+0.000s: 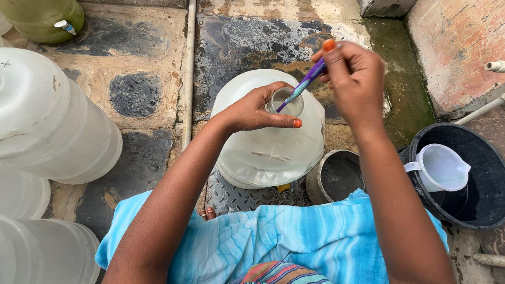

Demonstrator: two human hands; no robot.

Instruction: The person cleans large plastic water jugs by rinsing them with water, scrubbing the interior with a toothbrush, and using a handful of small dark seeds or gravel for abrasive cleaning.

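- On the wet stone floor, right in front of the person's knees, a big clear jug [268,138] is standing upright, its mouth facing up at us.
- The left hand [255,109] is curling round the jug's neck, thumb and fingers wrapping the rim and steadying it.
- The right hand [353,78] is pinching a purple-and-teal brush [302,84] between its fingertips, the far end of it dipping into the mouth at a slant.
- The jug is looking cloudy, scuffed and rounded at the shoulders; I cannot tell whether any water is sitting inside.
- I am judging it light if empty, with stiff but slightly springy plastic walls, and likely slippery where wet; the narrow neck is looking like the surest place to take hold.
- The brush is thin and stiff, light enough for a fingertip grip.
- Just beside the jug on the right, a steel pot [335,177] is standing, and further right a black bucket [488,196] is holding a white pitcher [442,168].
- On the left, more jugs [32,118] are lying stacked on their sides.
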